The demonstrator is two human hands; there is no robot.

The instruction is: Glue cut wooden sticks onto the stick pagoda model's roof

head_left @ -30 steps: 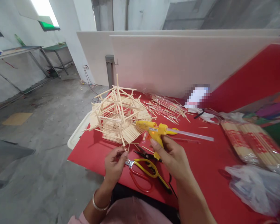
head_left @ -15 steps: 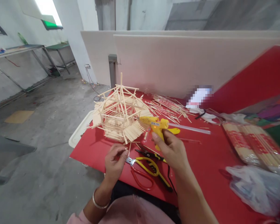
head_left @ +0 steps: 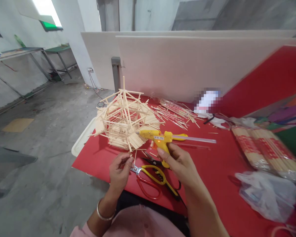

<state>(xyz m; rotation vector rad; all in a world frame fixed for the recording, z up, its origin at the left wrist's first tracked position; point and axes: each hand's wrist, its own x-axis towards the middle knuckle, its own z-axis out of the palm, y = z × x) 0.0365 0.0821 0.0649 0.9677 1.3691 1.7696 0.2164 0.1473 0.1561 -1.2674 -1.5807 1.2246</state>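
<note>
My right hand [head_left: 174, 161] grips a yellow hot glue gun [head_left: 160, 138] by its handle. A clear glue stick [head_left: 194, 139] pokes out of its back, an orange light shows on its side, and its nozzle points left, in front of the stick model. My left hand [head_left: 119, 171] is pinched closed at the table's front edge, a small pale wooden stick piece [head_left: 131, 155] at the fingertips. Just beyond it stands a pavilion-like model [head_left: 124, 121] built of thin wooden sticks. Scissors [head_left: 148, 181] with red and yellow handles lie between my hands, beside black-jawed pliers [head_left: 153, 161], partly hidden.
Loose sticks [head_left: 175, 112] and plastic wrappers lie behind the glue gun on the red tabletop [head_left: 199, 184]. Packed stick bundles [head_left: 268, 148] and a clear plastic bag [head_left: 266, 194] are at the right. A white tray [head_left: 82, 140] sits left of the model. Pale boards [head_left: 187, 65] stand behind.
My right hand has brought the glue gun left and slightly down, its nozzle lower and nearer my left hand. The left hand keeps its pinch. The whole view has shifted slightly.
</note>
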